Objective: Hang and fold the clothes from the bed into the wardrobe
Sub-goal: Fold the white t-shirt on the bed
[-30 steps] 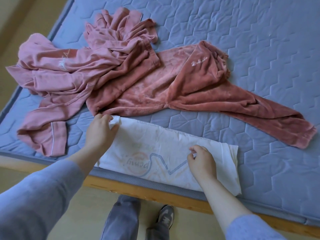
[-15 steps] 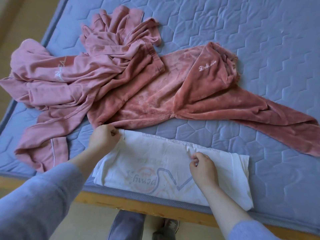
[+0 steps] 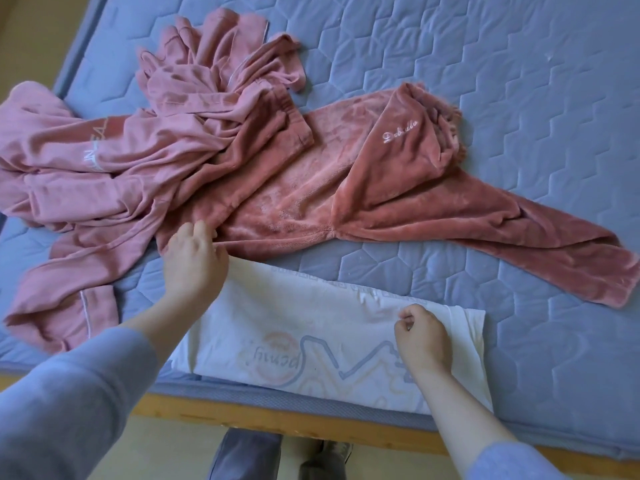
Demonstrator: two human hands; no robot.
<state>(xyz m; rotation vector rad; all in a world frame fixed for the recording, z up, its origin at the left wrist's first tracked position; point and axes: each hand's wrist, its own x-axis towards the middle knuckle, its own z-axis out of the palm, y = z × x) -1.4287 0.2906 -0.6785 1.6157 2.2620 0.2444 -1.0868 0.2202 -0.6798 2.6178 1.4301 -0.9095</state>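
Observation:
A white printed T-shirt [image 3: 311, 327], folded into a long strip, lies along the near edge of the mattress. My left hand [image 3: 194, 261] grips its far left corner, right beside the pink clothes. My right hand [image 3: 420, 336] pinches the far edge of the T-shirt near its right end. Behind it a rose fleece pair of trousers [image 3: 363, 188] lies spread out, one leg reaching to the right. A crumpled pink hooded jacket [image 3: 114, 157] is heaped at the left, partly over the trousers.
The blue quilted mattress [image 3: 485, 81] rests on a wooden bed frame [image 3: 277, 417]. Below the frame I see my legs and shoes [image 3: 277, 455] on the floor. The wardrobe is out of view.
The view has shifted closer over the bed. My left hand has closed on the T-shirt's far left corner. My right hand keeps its pinch on the far edge.

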